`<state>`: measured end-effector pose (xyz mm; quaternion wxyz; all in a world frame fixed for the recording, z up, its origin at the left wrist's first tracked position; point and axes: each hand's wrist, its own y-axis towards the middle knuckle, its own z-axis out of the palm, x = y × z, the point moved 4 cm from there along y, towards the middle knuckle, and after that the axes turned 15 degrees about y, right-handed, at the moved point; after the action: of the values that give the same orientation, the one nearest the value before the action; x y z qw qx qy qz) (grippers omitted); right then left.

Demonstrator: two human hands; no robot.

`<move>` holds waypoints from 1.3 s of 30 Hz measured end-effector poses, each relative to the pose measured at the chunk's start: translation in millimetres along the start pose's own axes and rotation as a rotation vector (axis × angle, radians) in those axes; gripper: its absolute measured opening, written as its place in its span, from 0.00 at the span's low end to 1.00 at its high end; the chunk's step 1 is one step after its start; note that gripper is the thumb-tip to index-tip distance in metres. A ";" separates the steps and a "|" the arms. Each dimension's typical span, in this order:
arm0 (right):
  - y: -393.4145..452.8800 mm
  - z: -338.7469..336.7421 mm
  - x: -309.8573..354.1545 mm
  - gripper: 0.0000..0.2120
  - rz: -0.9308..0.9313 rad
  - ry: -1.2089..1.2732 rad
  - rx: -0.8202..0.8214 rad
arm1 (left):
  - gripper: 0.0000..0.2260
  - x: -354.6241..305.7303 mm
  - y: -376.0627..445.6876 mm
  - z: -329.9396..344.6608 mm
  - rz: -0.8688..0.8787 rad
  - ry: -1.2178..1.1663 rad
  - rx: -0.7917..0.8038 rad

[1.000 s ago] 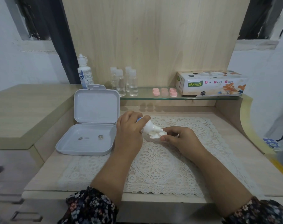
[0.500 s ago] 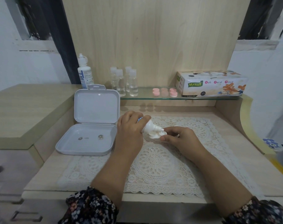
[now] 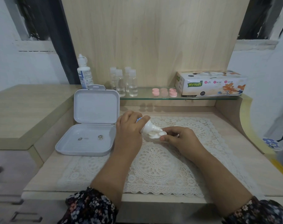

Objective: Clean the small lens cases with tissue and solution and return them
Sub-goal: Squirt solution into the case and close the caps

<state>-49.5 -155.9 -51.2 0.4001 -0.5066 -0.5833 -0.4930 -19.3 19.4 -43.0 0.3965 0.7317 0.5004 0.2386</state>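
Now wetting: left hand point(image 3: 129, 131) grips tilted solution bottle point(image 3: 148, 126), nozzle over white lens case point(image 3: 155, 135) pinched by right hand point(image 3: 179, 139). Next, probably tissue, needing one hand free.

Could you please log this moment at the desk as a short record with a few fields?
left hand: the left hand grips a small solution bottle, tilted, nozzle toward the lens case
right hand: the right hand pinches a small white lens case over the lace mat
open box: a white hinged box lies open left of the mat, small items inside
glass shelf: large solution bottle, four clear bottles, pink lens cases, tissue box
step: solution being applied; tissue not yet taken
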 end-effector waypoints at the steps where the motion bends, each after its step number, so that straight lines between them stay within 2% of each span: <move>1: 0.1 -0.1 -0.3 0.09 0.003 0.003 -0.001 | 0.26 0.1 0.2 -0.2 0.000 -0.005 0.003; 39: 0.0 -0.9 -1.4 0.10 0.015 0.028 0.005 | 0.25 -3.3 -0.8 -1.0 0.025 0.019 -0.007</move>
<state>-49.3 -157.1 -52.4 0.4133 -0.5030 -0.5752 -0.4954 -21.8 16.8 -42.9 0.3913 0.7341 0.4942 0.2523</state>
